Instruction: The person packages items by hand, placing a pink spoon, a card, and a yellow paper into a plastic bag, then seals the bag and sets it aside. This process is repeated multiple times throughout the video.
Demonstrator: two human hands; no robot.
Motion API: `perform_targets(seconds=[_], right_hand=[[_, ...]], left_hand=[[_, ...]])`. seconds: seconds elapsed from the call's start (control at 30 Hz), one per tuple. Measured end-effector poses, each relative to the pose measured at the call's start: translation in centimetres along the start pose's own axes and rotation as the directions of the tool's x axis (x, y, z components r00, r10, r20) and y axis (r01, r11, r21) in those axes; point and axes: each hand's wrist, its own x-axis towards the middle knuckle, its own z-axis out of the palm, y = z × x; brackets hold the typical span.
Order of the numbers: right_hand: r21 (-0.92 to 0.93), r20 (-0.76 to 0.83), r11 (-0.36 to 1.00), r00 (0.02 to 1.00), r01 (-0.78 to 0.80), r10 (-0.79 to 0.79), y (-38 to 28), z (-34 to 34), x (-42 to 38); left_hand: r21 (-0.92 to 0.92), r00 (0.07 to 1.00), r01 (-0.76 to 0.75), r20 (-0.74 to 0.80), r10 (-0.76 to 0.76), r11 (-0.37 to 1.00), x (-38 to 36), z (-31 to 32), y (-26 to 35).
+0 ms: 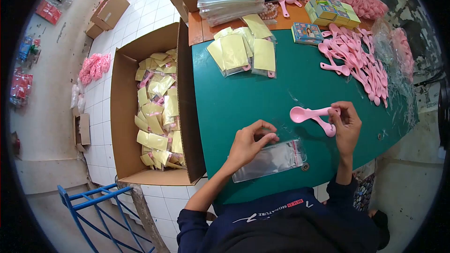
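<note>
Pink measuring spoons point(309, 113), at least two, hang over the green table point(243, 98), their handle ends pinched in the fingers of my right hand point(346, 124). My left hand point(251, 144) is just above the upper left part of a clear plastic bag point(269, 161) with a red strip at its right end. Its fingers are curled, thumb and fingertips near each other; whether a thin film lies between them cannot be made out. The bag lies flat near the table's front edge.
Yellow-card packets point(233, 52) lie at the table's back left. A heap of pink spoons point(358, 61), card stacks point(328, 10) and clear bags point(229, 2) sit farther back. Left of the table, a cardboard box point(124, 112) holds packets. A blue trolley point(96, 201) stands lower left.
</note>
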Motion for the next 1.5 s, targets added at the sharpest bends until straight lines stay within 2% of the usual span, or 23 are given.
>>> perform_targets(seconds=[0.03,0.1,0.2,0.33,0.5,0.63,0.73,0.8,0.83,0.9,1.0,1.07,1.1,1.17,1.2,1.23,1.27,1.3,1.33,1.37,1.43,1.47,1.5], right_hand=[[0.006,0.03,1.0,0.999,-0.018,0.018,-0.2,0.4,-0.1],[0.016,0.09,0.999,0.995,-0.052,0.05,-0.8,1.0,-0.2],[0.147,0.112,0.988,0.993,-0.051,0.035,-1.5,1.8,-0.2],[0.052,0.181,0.997,0.983,-0.049,0.039,-2.3,2.2,-0.1],[-0.057,0.371,0.994,0.926,0.094,-0.067,-3.0,3.0,0.2],[-0.012,0.507,0.999,0.861,0.043,-0.032,-3.6,3.7,0.0],[0.034,0.52,0.999,0.853,0.027,-0.041,-3.9,3.3,0.2],[0.114,0.53,0.993,0.844,0.026,-0.083,-3.4,3.1,0.5],[0.109,0.577,0.993,0.81,0.049,-0.103,-3.4,3.0,0.5],[0.104,0.667,0.99,0.732,0.096,-0.141,-3.8,2.7,0.8],[0.08,0.714,0.97,0.666,0.231,-0.217,-5.5,1.7,1.6],[0.062,0.795,0.976,0.582,0.207,-0.174,-7.6,-0.8,3.2],[0.054,0.831,0.979,0.535,0.196,-0.153,-7.7,-2.3,4.4],[0.233,0.902,0.888,0.252,0.397,-0.349,-5.5,-7.1,9.0],[0.334,0.876,0.929,0.312,0.158,-0.368,-3.3,-9.6,11.2],[0.187,0.801,0.978,0.561,0.095,-0.208,-1.1,-13.1,13.2],[-0.325,0.519,0.907,0.852,0.269,-0.067,3.6,-15.1,16.4],[-0.756,0.141,0.653,0.986,0.05,0.087,8.1,-17.1,19.4],[-0.929,0.085,0.365,0.995,0.062,0.049,8.2,-17.1,20.6],[-0.999,0.03,0.039,1.0,0.029,0.01,8.2,-17.0,21.7],[-0.95,0.273,0.159,0.962,0.269,0.003,6.8,-15.1,24.3],[-0.821,0.322,0.458,0.939,0.34,-0.119,6.0,-12.0,24.4],[-0.594,0.319,0.7,0.915,0.396,-0.247,5.9,-8.6,24.4]], left_hand=[[-0.124,0.998,0.052,0.027,-0.049,0.991,-0.1,-0.1,0.1],[-0.125,0.997,0.067,0.043,-0.062,0.99,-0.2,-0.2,0.3],[-0.132,0.996,0.077,0.048,-0.071,0.988,-0.2,-0.2,0.4],[-0.165,0.994,0.096,0.062,-0.087,0.982,-0.3,-0.3,0.6],[-0.257,0.996,0.034,0.085,-0.013,0.966,-0.2,0.4,1.2],[-0.336,0.988,-0.104,0.071,0.135,0.936,-0.2,0.5,1.8],[-0.268,0.984,-0.137,0.072,0.162,0.954,-0.5,-0.3,1.1],[-0.102,0.982,-0.087,0.157,0.103,0.991,-0.7,-0.8,1.4],[-0.015,0.979,-0.066,0.193,0.068,0.998,-0.8,-0.9,1.7],[-0.052,0.987,-0.113,0.112,0.118,0.992,-0.8,-0.3,1.6],[-0.11,0.984,-0.172,0.021,0.175,0.979,-0.4,0.0,1.1],[-0.091,0.975,-0.222,-0.042,0.219,0.971,-0.9,-0.4,2.0],[-0.087,0.943,-0.332,-0.05,0.329,0.939,-1.0,-0.6,2.5],[-0.073,0.843,-0.537,-0.064,0.533,0.84,-1.3,-1.1,3.7],[-0.09,0.831,-0.556,-0.068,0.552,0.826,-1.7,-1.6,4.2],[-0.046,0.78,-0.624,-0.099,0.618,0.78,-2.0,-2.1,4.7],[-0.002,0.722,-0.686,-0.128,0.68,0.728,-2.2,-2.5,5.3],[0.044,0.657,-0.741,-0.157,0.738,0.67,-2.4,-2.8,5.9],[0.099,0.693,-0.702,-0.137,0.708,0.706,-3.0,-2.9,6.4],[0.087,0.701,-0.7,-0.111,0.705,0.709,-3.5,-3.0,6.7],[0.069,0.702,-0.705,-0.072,0.709,0.706,-3.8,-3.1,7.2],[-0.031,0.71,-0.694,-0.195,0.676,0.72,-3.7,-2.8,6.6],[-0.096,0.72,-0.693,-0.137,0.68,0.714,-3.7,-2.7,6.6]])
